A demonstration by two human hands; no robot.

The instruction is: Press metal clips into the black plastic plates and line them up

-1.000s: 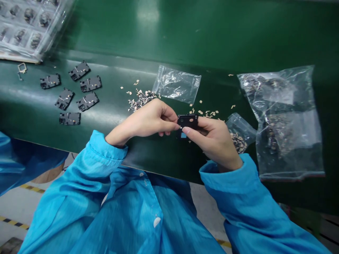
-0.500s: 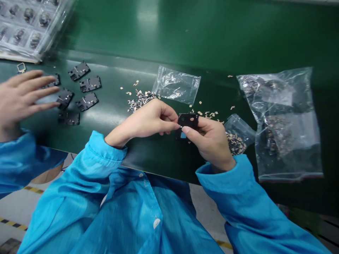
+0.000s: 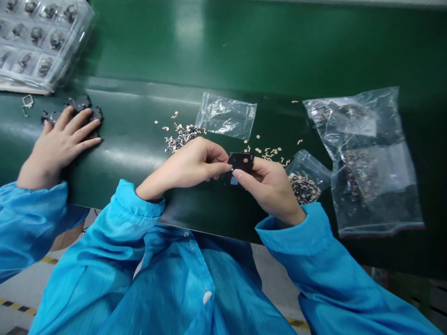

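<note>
A flat black plastic part (image 3: 240,161) with round holes and a small blue patch is held over the table's front half. My right hand (image 3: 274,188) grips it from the right, thumb on its face and fingers behind. My left hand (image 3: 188,164) is closed in a pinch, thumb and fingertip touching the part's left edge. Whatever small thing is between those fingertips is too small to make out. Just beyond my left hand lies a pile of small metal pieces (image 3: 181,137).
A co-worker's hand (image 3: 57,146) rests on several black parts (image 3: 82,101) at the left. An empty clear bag (image 3: 226,115), a small bag of pieces (image 3: 304,187) and a large clear bag (image 3: 377,186) lie on the green table. Loose pieces (image 3: 268,153) are scattered. A clear tray (image 3: 66,60) stands back left.
The co-worker's hand has moved right and come down on the black parts, which are now gathered together. My hands keep almost the same hold on the black plastic part.
</note>
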